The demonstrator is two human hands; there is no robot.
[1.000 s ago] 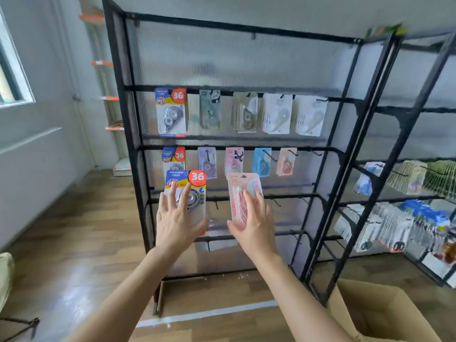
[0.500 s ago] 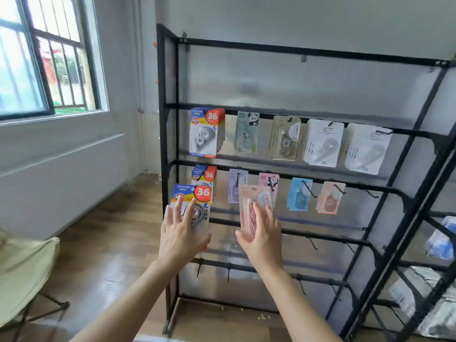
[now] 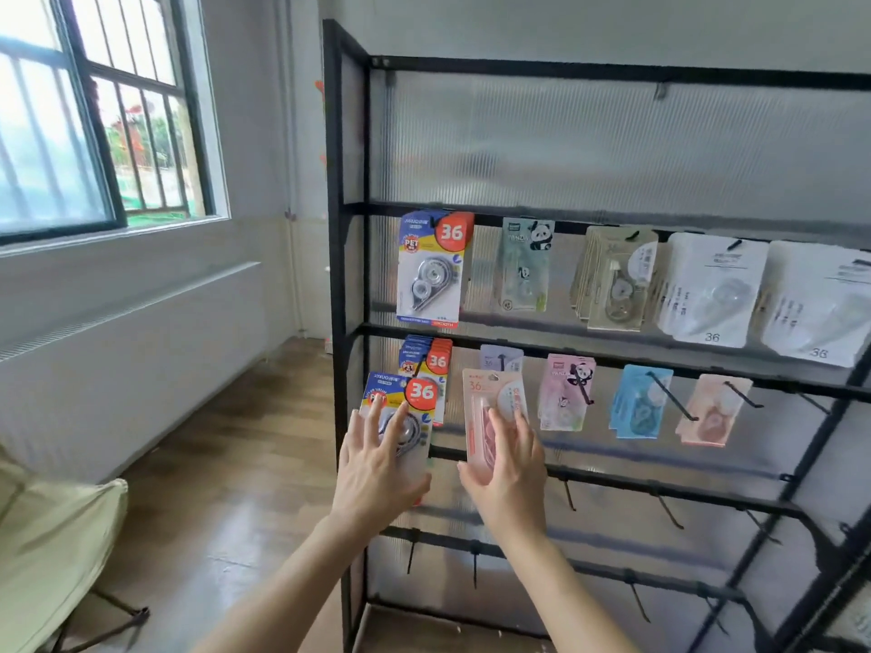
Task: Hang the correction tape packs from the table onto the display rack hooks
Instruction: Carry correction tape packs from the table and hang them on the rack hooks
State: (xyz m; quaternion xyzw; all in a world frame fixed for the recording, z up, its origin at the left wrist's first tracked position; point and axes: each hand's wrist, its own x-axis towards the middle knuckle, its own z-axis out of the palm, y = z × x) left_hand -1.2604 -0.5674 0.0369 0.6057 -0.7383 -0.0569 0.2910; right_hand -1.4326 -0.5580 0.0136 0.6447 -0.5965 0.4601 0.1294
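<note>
Close against the display rack (image 3: 332,275), the left hand (image 3: 377,468) grips a blue correction tape pack (image 3: 400,398) with a red "36" disc, fingers spread over its front and thumb at its lower edge. Just beside it, the right hand (image 3: 511,468) holds a pink correction tape pack (image 3: 490,402) upright the same way, pinched between fingers and thumb. Both packs are held up in front of the rack. Directly above the left hand hangs a stack of matching blue packs (image 3: 436,360); above the right hand hangs a lilac pack (image 3: 501,358), with a pink panda pack (image 3: 568,393) further right. Bare hooks (image 3: 569,494) jut from the rail below the right hand. Far left of the hands are a barred window (image 3: 94,134) and a pale green chair (image 3: 52,534).
</note>
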